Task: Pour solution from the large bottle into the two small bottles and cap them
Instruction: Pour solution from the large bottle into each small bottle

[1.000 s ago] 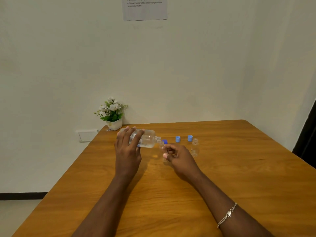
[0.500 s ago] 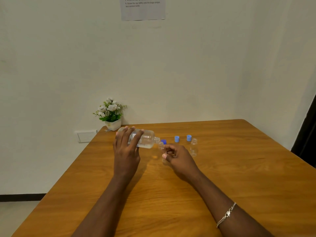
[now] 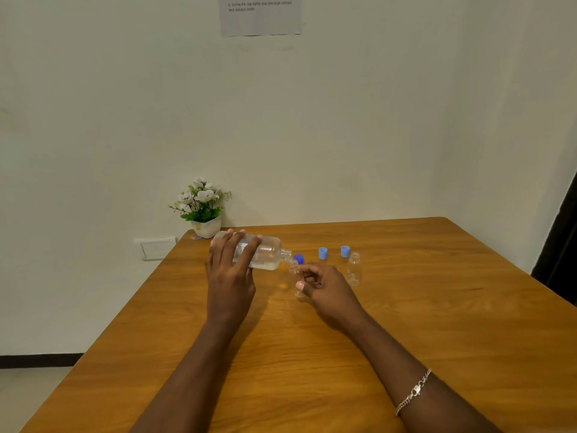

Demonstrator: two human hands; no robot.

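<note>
My left hand point(image 3: 231, 276) grips the large clear bottle point(image 3: 265, 254), tipped on its side with its open neck pointing right. The neck meets the mouth of a small clear bottle point(image 3: 295, 270) that stands on the wooden table point(image 3: 437, 323); my right hand point(image 3: 327, 289) holds this bottle with thumb and fingers curled round it. A second small clear bottle point(image 3: 354, 268) stands uncapped just right of my right hand. Behind them lie a dark blue cap point(image 3: 299, 258) and two light blue caps point(image 3: 323, 253) point(image 3: 345, 251).
A small white pot of white flowers point(image 3: 203, 210) stands at the table's far left corner against the wall. A paper sheet point(image 3: 260, 14) hangs on the wall above. A wall socket plate point(image 3: 157, 248) sits left of the table.
Both hands and the bottles hold almost the same pose; the large bottle stays tipped at the small bottle's mouth. Only the view shifted slightly.
</note>
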